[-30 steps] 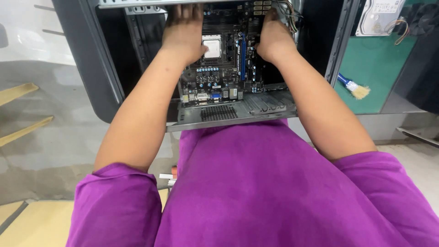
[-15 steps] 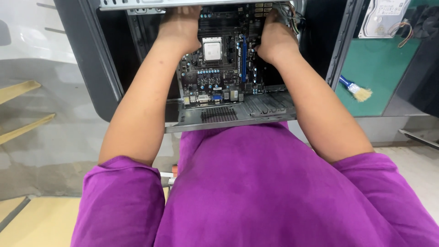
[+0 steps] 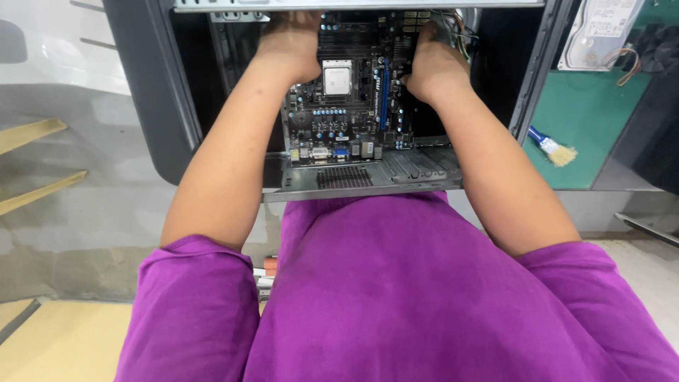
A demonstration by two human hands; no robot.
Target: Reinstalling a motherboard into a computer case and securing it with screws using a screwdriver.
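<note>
Inside open computer case [image 3: 152, 106], left hand [image 3: 290, 49], right hand [image 3: 435, 67] gripping motherboard [image 3: 353, 106] edges

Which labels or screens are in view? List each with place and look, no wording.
White rectangular label with dark print: on the silver hard drive at top right, above the green mat.
Screens, packages, signs: none visible.

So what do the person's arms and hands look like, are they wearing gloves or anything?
No gloves. The left hand and right hand are both bare, with no rings, watch or bracelets that I can see. The forearms are bare too. The only clothing is a bright purple shirt with short loose sleeves that end above the elbows.
</note>
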